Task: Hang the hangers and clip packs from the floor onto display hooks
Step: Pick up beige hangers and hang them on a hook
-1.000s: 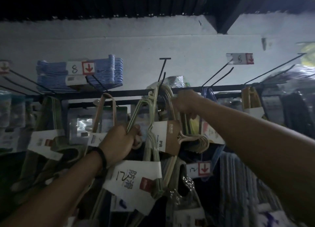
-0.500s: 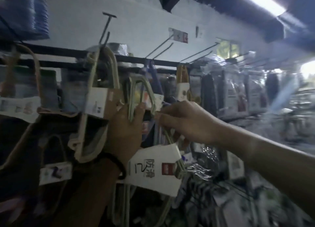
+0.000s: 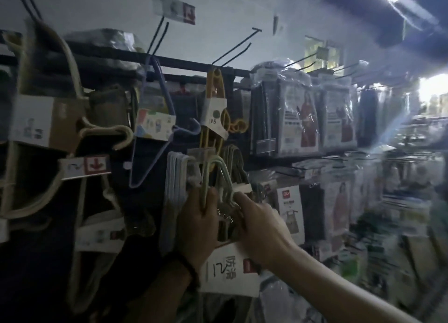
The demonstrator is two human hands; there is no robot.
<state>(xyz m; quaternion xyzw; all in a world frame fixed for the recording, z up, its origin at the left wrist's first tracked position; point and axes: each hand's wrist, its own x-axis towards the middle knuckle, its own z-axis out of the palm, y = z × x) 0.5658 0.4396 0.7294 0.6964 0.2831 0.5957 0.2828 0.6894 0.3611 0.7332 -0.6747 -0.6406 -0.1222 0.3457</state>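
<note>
A pack of pale green hangers (image 3: 219,174) with a white printed card (image 3: 230,273) is held up against the lower row of the display wall. My left hand (image 3: 197,225) grips the pack's left side, thumb on the wires. My right hand (image 3: 260,225) is closed on the hooked tops at the pack's right. A white hanger pack (image 3: 174,182) hangs just left of them. Whether the green pack sits on a hook is hidden by the hands.
A black rail (image 3: 184,63) carries bare hooks (image 3: 232,48) and hanging packs: cream hangers (image 3: 72,118), blue hangers (image 3: 155,123), yellow hangers (image 3: 214,118). Bagged goods (image 3: 298,118) fill the wall to the right. A red-arrow price tag (image 3: 84,166) juts out at left.
Both hands carried the green hanger pack down and to the right, from the upper rail to the lower row. The view swung right along the wall.
</note>
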